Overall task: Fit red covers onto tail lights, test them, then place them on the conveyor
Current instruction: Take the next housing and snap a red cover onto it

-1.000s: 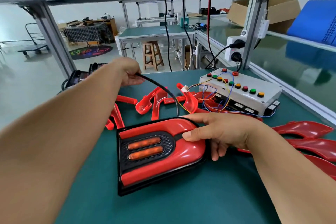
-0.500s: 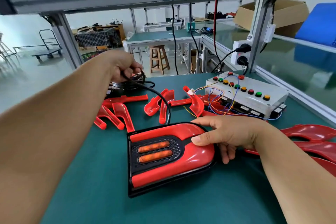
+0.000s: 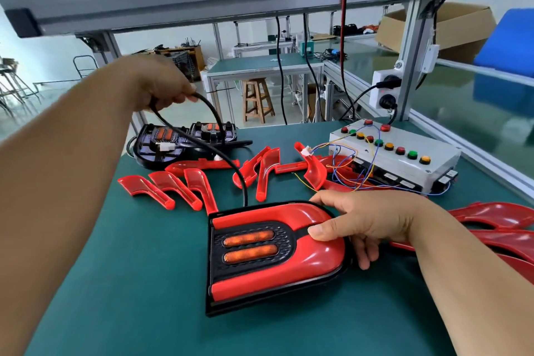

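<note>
You are pinning the covered tail light (image 3: 274, 254) flat on the green worktop (image 3: 130, 283) with your right hand (image 3: 367, 225), thumb pressing its red cover (image 3: 315, 257), likely to steady it. Your left hand (image 3: 161, 87) is pinching the light's black cable (image 3: 228, 162) and lifting it clear, probably heading for the test box (image 3: 398, 159). The light is lying under your right hand, below your left.

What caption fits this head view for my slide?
Right hand steadies a red-covered tail light on the green bench while the left hand lifts its black cable.
</note>
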Motion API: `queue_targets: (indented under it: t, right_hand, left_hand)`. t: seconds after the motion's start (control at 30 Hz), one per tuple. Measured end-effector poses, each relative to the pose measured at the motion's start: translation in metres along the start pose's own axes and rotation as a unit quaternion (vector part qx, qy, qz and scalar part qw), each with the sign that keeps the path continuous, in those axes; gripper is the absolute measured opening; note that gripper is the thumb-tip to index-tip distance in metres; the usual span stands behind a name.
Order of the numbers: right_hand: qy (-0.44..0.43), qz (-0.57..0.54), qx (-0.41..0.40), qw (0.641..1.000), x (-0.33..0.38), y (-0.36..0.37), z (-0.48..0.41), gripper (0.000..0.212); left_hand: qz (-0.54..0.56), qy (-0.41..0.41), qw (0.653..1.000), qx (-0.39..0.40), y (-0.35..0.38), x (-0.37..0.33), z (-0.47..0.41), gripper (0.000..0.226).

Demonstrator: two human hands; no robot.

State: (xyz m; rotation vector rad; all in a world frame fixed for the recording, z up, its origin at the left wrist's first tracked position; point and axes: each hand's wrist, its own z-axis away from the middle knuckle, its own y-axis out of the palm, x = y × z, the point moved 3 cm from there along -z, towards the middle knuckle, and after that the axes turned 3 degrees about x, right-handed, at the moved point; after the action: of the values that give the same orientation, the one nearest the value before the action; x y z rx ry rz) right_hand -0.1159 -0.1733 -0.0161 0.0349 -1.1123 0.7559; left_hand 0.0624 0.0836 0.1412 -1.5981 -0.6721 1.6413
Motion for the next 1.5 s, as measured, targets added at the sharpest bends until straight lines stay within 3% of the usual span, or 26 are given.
queue_targets:
  t: [0.1, 0.2, 0.33, 0.5, 0.63, 0.73, 0.87, 0.97, 1.03, 1.1, 1.17, 1.3, 1.43, 1.5]
  right_hand:
    - [-0.014, -0.005, 0.017, 1.000, 0.000, 0.000, 0.003, 0.065]
    - [-0.033, -0.009, 0.023, 0.999, 0.001, -0.001, 0.005, 0.067]
    - [-0.005, 0.023, 0.008, 1.000, 0.003, 0.002, 0.005, 0.068]
    - [0.011, 0.057, -0.023, 0.998, 0.007, 0.011, -0.004, 0.076]
    - [0.001, 0.119, -0.098, 0.988, 0.008, 0.009, -0.009, 0.077]
    - [-0.044, 0.083, -0.216, 0.972, 0.008, -0.001, -0.013, 0.064]
    - [-0.118, 0.039, -0.299, 0.946, 0.009, 0.000, -0.020, 0.019]
    - [-0.123, 0.075, -0.378, 0.914, 0.013, -0.003, -0.023, 0.019]
    - [-0.097, 0.099, -0.405, 0.904, 0.016, -0.007, -0.023, 0.020]
    - [-0.072, 0.135, -0.428, 0.891, 0.022, -0.014, -0.021, 0.022]
    - [-0.055, 0.195, -0.456, 0.867, 0.034, -0.023, -0.015, 0.022]
    - [-0.036, 0.342, -0.490, 0.801, 0.070, -0.044, -0.014, 0.019]
    - [0.014, 0.465, -0.442, 0.767, 0.089, -0.058, -0.036, 0.023]
    - [0.053, 0.530, -0.430, 0.729, 0.085, -0.060, -0.051, 0.019]
  left_hand:
    - [0.147, -0.010, 0.989, -0.030, -0.012, 0.009, 0.005, 0.032]
    - [0.303, 0.006, 0.953, -0.016, -0.019, 0.018, 0.009, 0.033]
    - [0.364, 0.083, 0.927, -0.047, -0.026, 0.025, 0.014, 0.034]
    - [0.314, 0.241, 0.918, -0.001, -0.019, 0.026, 0.028, 0.025]
    - [0.235, 0.287, 0.929, 0.017, -0.004, 0.036, 0.047, 0.021]
    - [0.180, 0.279, 0.942, 0.048, 0.016, 0.051, 0.052, 0.022]
    - [0.221, 0.195, 0.948, 0.117, 0.031, 0.084, 0.045, 0.024]
    - [0.225, 0.137, 0.952, 0.159, 0.029, 0.107, 0.037, 0.022]
    - [0.100, 0.123, 0.976, 0.152, 0.029, 0.117, 0.028, 0.020]
    - [-0.124, 0.101, 0.984, 0.075, 0.031, 0.117, 0.014, 0.033]
    - [-0.257, 0.120, 0.959, -0.008, 0.041, 0.096, 0.009, 0.050]
    - [-0.269, 0.286, 0.919, 0.026, 0.096, 0.025, 0.016, 0.048]
    - [-0.278, 0.260, 0.924, 0.043, 0.134, -0.003, -0.001, 0.046]
    - [-0.269, 0.236, 0.933, 0.039, 0.143, -0.005, -0.016, 0.048]
